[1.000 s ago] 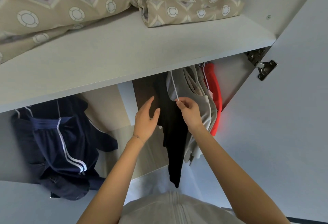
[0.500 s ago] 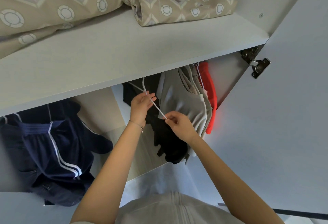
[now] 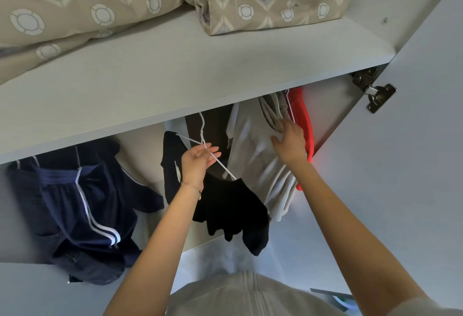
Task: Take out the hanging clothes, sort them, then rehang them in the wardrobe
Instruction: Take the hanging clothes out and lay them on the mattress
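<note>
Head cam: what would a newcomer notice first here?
The left hand grips a white hanger carrying a black garment, centre frame. The right hand touches pale grey clothes beside a bright orange-red garment; patterned bedding lies on the shelf above.

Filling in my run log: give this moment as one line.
left hand grips white hanger carrying black garment | right hand touches grey garment | red garment hangs rightmost

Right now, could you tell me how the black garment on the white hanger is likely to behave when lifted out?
Probably floppy: the black garment sags in loose folds below the tilted white hanger. Likely light, since the left hand alone holds it up. It may slide off, as it seems bunched toward the hanger's lower end.
</note>
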Motion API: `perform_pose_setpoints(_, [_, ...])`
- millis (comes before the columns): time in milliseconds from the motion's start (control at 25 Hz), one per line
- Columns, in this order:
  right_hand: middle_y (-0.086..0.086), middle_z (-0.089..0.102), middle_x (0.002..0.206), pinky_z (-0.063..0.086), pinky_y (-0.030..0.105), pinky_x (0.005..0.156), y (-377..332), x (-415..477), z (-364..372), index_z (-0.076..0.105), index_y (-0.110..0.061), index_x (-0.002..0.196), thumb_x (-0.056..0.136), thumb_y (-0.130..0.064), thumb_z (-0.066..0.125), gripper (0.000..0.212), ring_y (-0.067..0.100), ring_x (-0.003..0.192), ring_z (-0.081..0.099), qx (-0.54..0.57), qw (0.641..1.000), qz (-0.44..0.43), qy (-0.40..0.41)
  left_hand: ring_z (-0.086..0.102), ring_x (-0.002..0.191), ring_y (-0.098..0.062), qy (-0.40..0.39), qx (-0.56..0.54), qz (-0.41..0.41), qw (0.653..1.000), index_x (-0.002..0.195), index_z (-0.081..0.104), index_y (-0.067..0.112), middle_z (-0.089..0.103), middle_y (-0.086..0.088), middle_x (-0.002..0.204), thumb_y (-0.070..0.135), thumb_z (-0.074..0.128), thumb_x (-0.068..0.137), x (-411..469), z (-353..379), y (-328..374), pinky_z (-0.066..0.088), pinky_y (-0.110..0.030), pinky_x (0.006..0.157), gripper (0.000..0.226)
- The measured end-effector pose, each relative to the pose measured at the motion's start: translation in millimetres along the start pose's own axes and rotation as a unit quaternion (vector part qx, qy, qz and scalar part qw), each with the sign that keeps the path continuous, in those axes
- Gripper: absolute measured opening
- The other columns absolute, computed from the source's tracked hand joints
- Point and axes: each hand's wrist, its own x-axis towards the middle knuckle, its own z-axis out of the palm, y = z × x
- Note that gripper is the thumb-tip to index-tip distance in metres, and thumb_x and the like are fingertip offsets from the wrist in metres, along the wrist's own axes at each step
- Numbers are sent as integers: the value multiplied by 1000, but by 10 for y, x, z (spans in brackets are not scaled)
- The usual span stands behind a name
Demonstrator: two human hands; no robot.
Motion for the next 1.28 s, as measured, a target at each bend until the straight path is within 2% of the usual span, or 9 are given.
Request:
perform_pose_setpoints(120, [8,65,111,54,40,80,70,105,67,24,-22,151,87,-13,54,71,25,93,63,77,995,50,-30,71,85,-13,8,7,6,1000,112,62,4,70,-10,101,5,54,96,-11,-65,-39,57,-19,73,18])
perform_pose_setpoints(160, [5,65,94,53,35,68,65,138,88,25,-27,151,87,-14,50,69,20,75,60,107,992,63,-27,72,85,-13,9,9,9,1000,112,62,4,70,-10,101,5,54,96,-16,-81,-54,57,-19,73,18])
perform_pose_setpoints(240, [6,61,81,45,32,60,-8,199,78,47,-17,138,91,-13,45,47,17,63,52,138,986,91,-24,72,83,-12,12,16,11,1000,112,62,4,70,-10,100,5,54,96,-22,-108,-72,56,-18,72,18])
perform_pose_setpoints(320, [7,58,72,38,30,61,-100,246,69,63,-2,101,96,-14,44,22,16,60,49,172,976,131,-39,72,85,-14,16,20,10,1000,112,62,3,70,-11,102,5,54,96,-18,-124,-96,57,-21,75,18])
perform_pose_setpoints(400, [6,62,72,42,29,62,-118,291,92,65,-1,85,99,-18,43,30,15,64,53,196,967,159,-44,71,90,-18,21,26,11,999,114,62,2,71,-12,104,5,54,96,-16,-129,-103,58,-25,80,20])
perform_pose_setpoints(640, [3,68,69,42,27,64,-170,335,116,61,-7,77,101,-25,40,37,14,65,59,121,980,145,-60,71,89,-17,17,29,20,999,105,64,11,71,-8,102,6,54,96,-29,-84,-50,57,-27,83,14])
perform_pose_setpoints(840, [13,70,73,53,40,65,-180,197,153,60,-4,82,101,-22,35,37,30,68,64,102,987,124,1,71,91,-17,6,46,29,999,109,64,10,71,-8,103,7,52,97,0,-91,-44,56,-29,86,17])
perform_pose_setpoints(1120, [6,67,65,46,32,58,-308,-17,100,62,-2,75,101,-21,39,39,17,54,56,131,988,68,44,71,90,-14,-28,40,30,998,114,62,5,69,-12,107,4,51,97,32,-29,-61,56,-22,81,20])
perform_pose_setpoints(1280, [1,68,64,48,27,63,-361,-395,142,58,-16,66,101,-20,40,40,9,54,58,146,988,38,16,70,87,-13,-48,14,22,998,116,60,0,67,-14,109,2,50,97,42,33,-53,55,-25,85,21])
